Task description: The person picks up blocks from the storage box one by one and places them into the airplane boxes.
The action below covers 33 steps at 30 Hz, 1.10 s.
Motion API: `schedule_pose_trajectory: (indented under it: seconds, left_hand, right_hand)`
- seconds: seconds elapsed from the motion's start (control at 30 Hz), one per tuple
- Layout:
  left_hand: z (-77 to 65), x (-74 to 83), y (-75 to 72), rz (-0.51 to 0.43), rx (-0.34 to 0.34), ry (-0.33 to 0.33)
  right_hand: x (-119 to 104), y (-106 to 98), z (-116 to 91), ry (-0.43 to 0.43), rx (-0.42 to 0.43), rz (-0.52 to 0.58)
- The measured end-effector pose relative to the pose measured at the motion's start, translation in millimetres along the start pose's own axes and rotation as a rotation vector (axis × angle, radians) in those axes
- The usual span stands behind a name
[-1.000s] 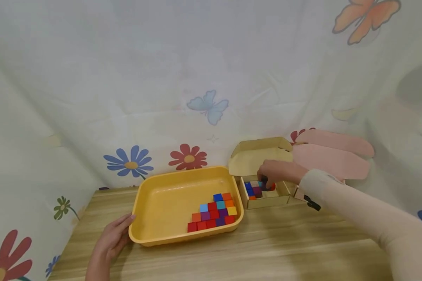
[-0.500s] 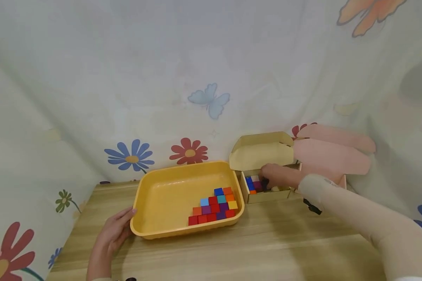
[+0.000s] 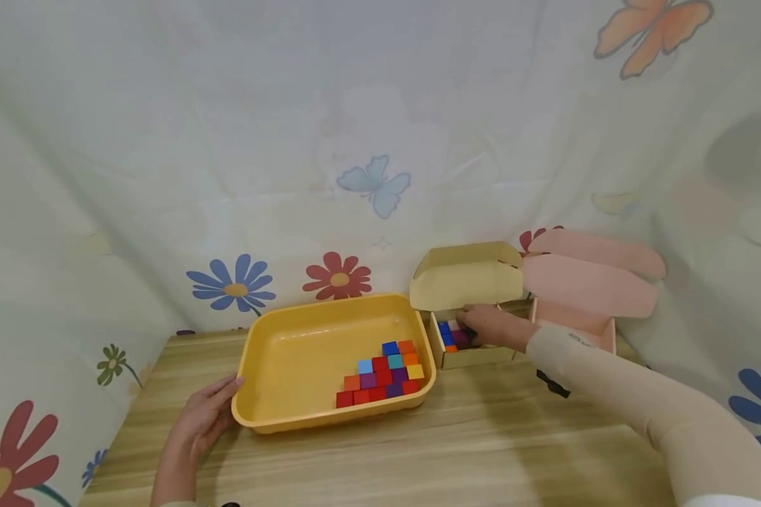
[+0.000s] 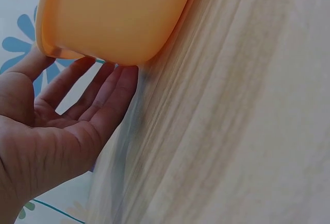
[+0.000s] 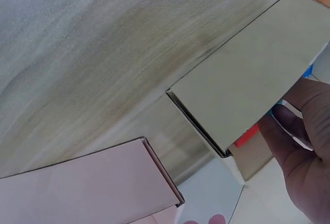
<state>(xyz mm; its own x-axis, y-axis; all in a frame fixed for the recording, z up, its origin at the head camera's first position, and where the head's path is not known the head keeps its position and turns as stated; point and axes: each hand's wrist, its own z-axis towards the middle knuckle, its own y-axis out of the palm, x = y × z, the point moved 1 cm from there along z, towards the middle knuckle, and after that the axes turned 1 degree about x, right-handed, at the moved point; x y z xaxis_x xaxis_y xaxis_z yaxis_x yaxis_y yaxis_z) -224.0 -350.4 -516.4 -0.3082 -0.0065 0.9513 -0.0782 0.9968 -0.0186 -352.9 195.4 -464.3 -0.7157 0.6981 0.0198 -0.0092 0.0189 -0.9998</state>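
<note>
My left hand (image 3: 203, 415) is at the left end of a yellow tray (image 3: 292, 373). In the left wrist view its fairly straight fingertips touch the rim and outer wall of the tray (image 4: 113, 18). Several coloured cubes (image 3: 380, 377) stand in stepped rows at the tray's right front corner. My right hand (image 3: 491, 327) reaches down into a small yellow cardboard box (image 3: 478, 358) holding more cubes (image 3: 447, 339). In the right wrist view the box's wall partly hides the fingertips of my right hand (image 5: 309, 147). A red block (image 5: 246, 135) shows beside them; whether they pinch a cube is hidden.
The yellow box's lid (image 3: 469, 282) stands raised behind it. To its right is a pink cardboard box (image 3: 573, 317) with its lid (image 3: 586, 282) up. A patterned curtain (image 3: 380, 113) hangs behind the wooden table (image 3: 368, 465).
My right hand has gone lower into the yellow box and slightly left, towards the cubes at its left side. The left hand stays at the tray; the view has shifted a little.
</note>
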Motion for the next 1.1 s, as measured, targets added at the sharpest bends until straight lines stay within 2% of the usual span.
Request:
schedule_pose_trajectory:
  seconds: [0.23, 0.3, 0.43, 0.53, 0.7, 0.8, 0.9, 1.1]
  left_hand:
    - [-0.2, 0.3, -1.7, -0.005, 0.006, -0.004]
    - [-0.1, -0.1, -2.0, 0.0, 0.01, -0.012]
    - [0.7, -0.7, -0.8, 0.009, 0.012, -0.019]
    - [0.4, -0.4, 0.2, 0.008, 0.014, -0.022]
    - [-1.1, 0.4, -0.2, 0.013, 0.02, -0.033]
    - [-1.0, 1.7, -0.9, 0.019, 0.026, -0.03]
    - [-1.0, 3.3, -1.2, 0.024, 0.021, -0.027]
    - [-1.9, 2.4, -0.6, 0.01, 0.014, -0.035]
  right_hand:
    - [1.1, 2.9, -0.7, -0.031, 0.096, 0.011]
    - [0.7, 2.9, -1.5, -0.038, 0.099, 0.012]
    - [0.6, -3.9, -1.4, -0.022, 0.008, 0.038]
    - [-1.1, -18.0, 1.9, -0.038, -0.06, 0.054]
    - [-14.9, -50.2, 11.9, -0.122, -0.066, 0.069]
    - [-28.5, -65.2, 19.2, -0.134, -0.07, 0.11]
    - [-43.0, -74.7, 27.0, -0.161, -0.076, 0.117]
    - [-72.8, -84.1, 48.7, -0.164, -0.136, 0.136]
